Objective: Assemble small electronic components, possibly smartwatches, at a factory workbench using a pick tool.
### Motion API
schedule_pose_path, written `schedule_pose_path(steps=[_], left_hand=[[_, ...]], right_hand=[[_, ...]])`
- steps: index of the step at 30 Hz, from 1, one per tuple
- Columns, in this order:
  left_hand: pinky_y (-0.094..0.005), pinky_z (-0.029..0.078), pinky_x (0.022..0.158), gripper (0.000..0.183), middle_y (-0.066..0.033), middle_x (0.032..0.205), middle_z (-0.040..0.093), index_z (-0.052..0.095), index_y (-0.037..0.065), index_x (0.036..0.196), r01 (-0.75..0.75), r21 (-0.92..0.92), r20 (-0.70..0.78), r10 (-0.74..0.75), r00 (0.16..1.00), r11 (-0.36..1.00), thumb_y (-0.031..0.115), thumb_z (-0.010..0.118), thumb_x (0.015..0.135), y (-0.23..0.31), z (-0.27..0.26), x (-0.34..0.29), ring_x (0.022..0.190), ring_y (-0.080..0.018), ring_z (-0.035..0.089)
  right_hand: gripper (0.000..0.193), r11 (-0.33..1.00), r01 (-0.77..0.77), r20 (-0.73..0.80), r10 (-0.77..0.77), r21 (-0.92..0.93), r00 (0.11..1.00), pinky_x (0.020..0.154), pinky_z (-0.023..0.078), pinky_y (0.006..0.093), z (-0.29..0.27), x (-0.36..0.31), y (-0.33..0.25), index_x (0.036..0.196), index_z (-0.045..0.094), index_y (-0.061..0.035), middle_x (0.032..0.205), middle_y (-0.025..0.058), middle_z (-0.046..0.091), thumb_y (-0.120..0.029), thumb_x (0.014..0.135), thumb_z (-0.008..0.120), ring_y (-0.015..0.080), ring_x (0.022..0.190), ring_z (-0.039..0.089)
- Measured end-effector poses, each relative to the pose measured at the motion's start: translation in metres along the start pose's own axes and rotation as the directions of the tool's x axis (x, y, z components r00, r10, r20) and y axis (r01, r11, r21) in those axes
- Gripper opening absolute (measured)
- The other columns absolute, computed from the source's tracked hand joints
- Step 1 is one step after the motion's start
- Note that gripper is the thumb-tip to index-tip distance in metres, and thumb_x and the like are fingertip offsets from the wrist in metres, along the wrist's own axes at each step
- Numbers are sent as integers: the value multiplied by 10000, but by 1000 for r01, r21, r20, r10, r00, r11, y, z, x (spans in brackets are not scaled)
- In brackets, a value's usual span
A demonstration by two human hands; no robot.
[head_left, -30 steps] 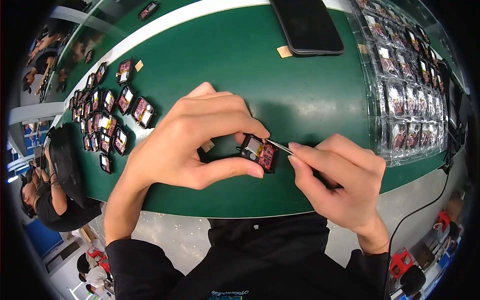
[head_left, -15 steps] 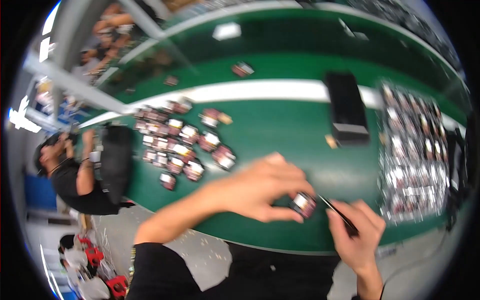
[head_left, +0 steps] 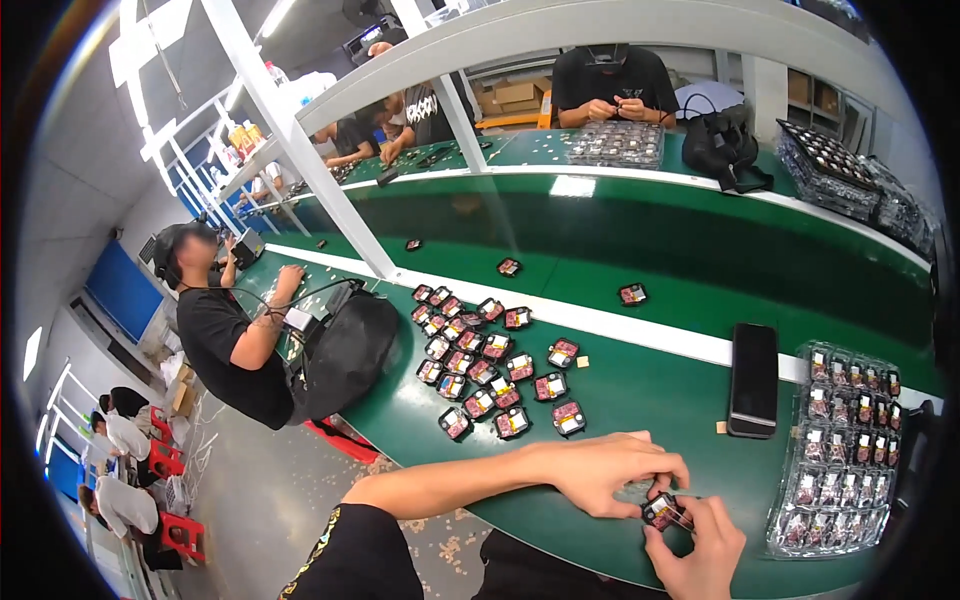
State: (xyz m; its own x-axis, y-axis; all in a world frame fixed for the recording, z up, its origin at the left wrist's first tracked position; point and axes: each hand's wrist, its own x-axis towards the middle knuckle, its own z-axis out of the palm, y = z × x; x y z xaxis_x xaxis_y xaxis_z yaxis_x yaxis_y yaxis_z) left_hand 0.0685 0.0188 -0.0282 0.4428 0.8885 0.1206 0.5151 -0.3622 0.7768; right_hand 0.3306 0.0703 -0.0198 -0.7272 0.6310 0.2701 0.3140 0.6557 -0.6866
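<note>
part: I see a small black module w/ red-pink face (head_left: 664, 511), pinched just above near edge of green bench (head_left: 640, 390), low right in view.
left hand (head_left: 610, 470): fingers closed on the module from above, prob. to steady it.
right hand (head_left: 700, 545): curled shut at module's right side; thin tool too small to confirm.
why held up: my guess, lets both hands reach its edge.
loose modules (head_left: 490, 375): spread to left, within reach.
clear tray (head_left: 840, 450): right, modules in rows.
phone (head_left: 754, 378): dark, flat, just beside the tray.
</note>
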Motion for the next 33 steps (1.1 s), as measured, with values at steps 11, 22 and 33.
schedule_pose_path(steps=[11, 22, 33], left_hand=[[-363, 599, 974, 295, -112, 1215, 793, 769, 33, 1291, 142, -159, -79, -156, 985, 977, 88, 786, 1002, -13, -66, 28, 1045, -181, 756], [-488, 562, 995, 392, -170, 1220, 672, 645, 44, 1376, 522, 553, -620, -98, 779, 649, 127, 739, 1005, -121, -111, 58, 1201, -396, 662], [-477, 581, 979, 398, -164, 1278, 687, 692, 86, 1355, 99, 591, -183, 13, 983, 800, 110, 767, 965, 23, -10, 48, 1162, -383, 664]], right_hand=[[466, 998, 27, -116, -20, 61, 993, 625, 544, 293, -18, -13, 10, 1045, 721, -25, 856, 59, 615, -163, 677, 972, 166, 716, 647], [399, 990, -40, -334, -7, -133, 942, 637, 584, 393, -110, 3, 44, 1068, 744, -26, 897, 78, 700, -226, 766, 912, 243, 722, 731], [489, 797, -440, -517, 191, -415, 834, 913, 634, 525, -222, 107, 208, 968, 812, 31, 988, 266, 808, -415, 771, 849, 439, 998, 800]])
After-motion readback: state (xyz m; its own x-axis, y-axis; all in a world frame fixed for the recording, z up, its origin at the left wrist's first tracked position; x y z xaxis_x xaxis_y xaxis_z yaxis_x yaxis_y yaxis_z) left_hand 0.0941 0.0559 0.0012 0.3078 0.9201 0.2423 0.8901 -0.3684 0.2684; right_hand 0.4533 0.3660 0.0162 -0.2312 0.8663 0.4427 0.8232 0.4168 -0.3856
